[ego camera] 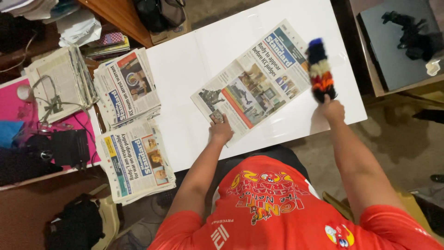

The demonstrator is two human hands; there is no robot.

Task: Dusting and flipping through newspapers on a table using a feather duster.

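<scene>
White tabletop [185, 69] stretches out from my lap, glossy and bare at its far left corner. On its near edge my left hand [221, 130] presses flat, fingers spread, on the bottom corner of a folded newspaper [252, 83] lying slanted across the middle, colour photos facing up. My right hand [332, 110] grips a fluffy duster [320, 69], banded blue, cream, orange and black, over the paper's right edge. Off the left edge, more newspaper stacks [129, 120] sit.

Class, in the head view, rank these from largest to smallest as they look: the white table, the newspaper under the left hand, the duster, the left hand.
1. White table
2. Newspaper
3. Duster
4. Left hand, though it looks close to the duster in size.
</scene>
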